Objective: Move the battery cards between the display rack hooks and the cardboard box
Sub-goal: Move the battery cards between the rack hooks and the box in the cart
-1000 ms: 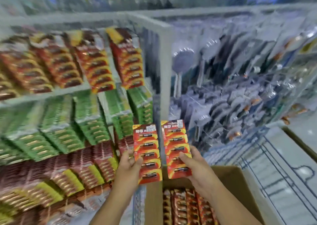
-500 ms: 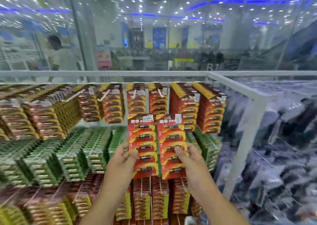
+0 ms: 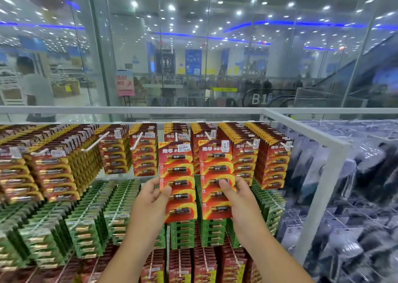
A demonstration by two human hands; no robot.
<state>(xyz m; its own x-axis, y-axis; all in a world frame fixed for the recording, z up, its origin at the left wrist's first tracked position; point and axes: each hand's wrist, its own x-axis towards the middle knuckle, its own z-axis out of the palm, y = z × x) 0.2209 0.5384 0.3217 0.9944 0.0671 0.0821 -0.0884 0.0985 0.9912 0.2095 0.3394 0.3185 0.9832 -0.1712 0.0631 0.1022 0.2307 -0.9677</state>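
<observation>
Both hands have risen since the earlier frames, carrying their two cards from just above the cardboard box, now out of view, to the top row of the display rack. Left hand (image 3: 150, 205) pinches the left battery card (image 3: 177, 181) by its lower left edge, thumb on the printed face and fingers behind. Right hand (image 3: 239, 200) pinches the right battery card (image 3: 216, 178) in the same manner at its lower right, thumb across the front. The two cards stand upright, side by side, apart by a narrow gap, each red and yellow with a column of single batteries and a white price sticker near the top.

Behind them, hanging red cards (image 3: 271, 153) fill the top row, threaded on white hooks (image 3: 94, 145) that project toward the viewer. The held cards overlap the hooks in the middle of that row; whether either card touches a hook cannot be told. Below hangs a row of green cards (image 3: 86, 228), and below that a row of dark red cards (image 3: 193, 265). A white rack frame (image 3: 312, 136) bounds the display at the top and right. To its right hang clear-packed goods (image 3: 355, 196), blurred. Beyond a glass wall (image 3: 193, 56) lie a lit shopping hall, an escalator marked B1 and a person (image 3: 34, 84) at far left.
</observation>
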